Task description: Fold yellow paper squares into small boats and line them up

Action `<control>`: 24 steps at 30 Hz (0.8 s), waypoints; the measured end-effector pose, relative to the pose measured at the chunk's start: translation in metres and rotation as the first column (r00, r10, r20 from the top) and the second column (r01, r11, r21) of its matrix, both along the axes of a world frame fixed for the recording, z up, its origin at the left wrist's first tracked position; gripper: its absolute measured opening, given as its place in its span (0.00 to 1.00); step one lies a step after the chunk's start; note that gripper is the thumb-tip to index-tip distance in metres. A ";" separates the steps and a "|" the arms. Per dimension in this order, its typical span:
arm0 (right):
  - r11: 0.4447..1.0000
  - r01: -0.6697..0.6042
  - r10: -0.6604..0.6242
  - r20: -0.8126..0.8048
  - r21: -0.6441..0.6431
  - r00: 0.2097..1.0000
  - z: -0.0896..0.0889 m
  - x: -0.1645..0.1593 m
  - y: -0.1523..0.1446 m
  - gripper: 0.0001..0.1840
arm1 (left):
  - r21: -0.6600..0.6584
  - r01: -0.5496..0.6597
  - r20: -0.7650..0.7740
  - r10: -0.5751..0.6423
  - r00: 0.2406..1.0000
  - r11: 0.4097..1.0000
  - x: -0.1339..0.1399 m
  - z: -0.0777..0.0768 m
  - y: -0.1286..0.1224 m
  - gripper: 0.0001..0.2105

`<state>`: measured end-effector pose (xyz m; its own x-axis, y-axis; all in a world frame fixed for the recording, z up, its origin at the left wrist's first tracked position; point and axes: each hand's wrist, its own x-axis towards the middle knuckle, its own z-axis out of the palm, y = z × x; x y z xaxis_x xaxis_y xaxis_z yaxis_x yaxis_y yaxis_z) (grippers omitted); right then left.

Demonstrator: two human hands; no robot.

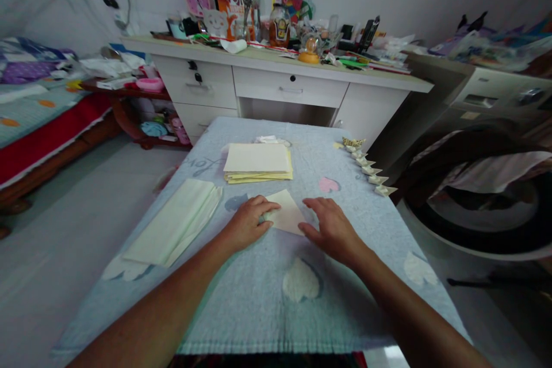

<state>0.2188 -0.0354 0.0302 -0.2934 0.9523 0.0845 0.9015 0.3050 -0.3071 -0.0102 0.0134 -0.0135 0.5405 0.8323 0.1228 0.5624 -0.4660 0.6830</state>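
A small cream sheet of paper (285, 214) lies on the cloth-covered table in front of me, turned with a corner pointing away. My left hand (250, 223) rests at its left side, forefinger and thumb tips on the paper with a gap between them. At the right corner is my right hand (331, 229), its fingers spread and its thumb tip at the paper's edge. Beyond the sheet sits a stack of cream and yellow paper (257, 159). Left of my left hand lies a folded pale-green bundle, paper or cloth (175, 221).
Several small folded paper pieces (371, 171) stand in a row along the table's right edge. The blue tablecloth (241, 310) has heart patterns. Behind stands a white desk (293, 89) crowded with jars and bags. A washing machine (487, 103) is at the right, a bed (43, 126) at the left.
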 end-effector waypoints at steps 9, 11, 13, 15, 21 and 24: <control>0.994 0.076 -0.082 -0.070 -0.084 0.994 -0.035 -0.034 0.036 0.47 | 0.154 -0.138 0.025 0.136 0.990 0.978 -0.002 -0.006 0.001 0.28; 0.992 0.087 -0.097 -0.103 -0.095 0.990 -0.036 -0.035 0.035 0.48 | 0.171 -0.187 0.024 0.186 0.982 0.967 -0.003 -0.007 0.002 0.28; 0.988 0.099 -0.118 -0.164 -0.119 0.979 -0.036 -0.034 0.034 0.50 | 0.175 -0.223 0.041 0.219 0.975 0.959 -0.003 -0.008 0.003 0.28; 0.983 0.106 -0.143 -0.263 -0.148 0.954 -0.037 -0.031 0.033 0.50 | 0.159 -0.248 0.087 0.237 0.968 0.956 -0.003 -0.009 0.003 0.29; 0.983 0.017 -0.133 -0.639 -0.185 0.758 -0.041 -0.022 0.033 0.30 | -0.126 -0.223 0.307 0.252 0.918 0.967 -0.002 -0.013 0.000 0.34; 0.985 -0.035 -0.126 -0.844 -0.168 0.522 -0.039 -0.023 0.034 0.33 | -0.306 -0.141 0.435 0.270 0.859 0.942 0.003 -0.010 -0.001 0.34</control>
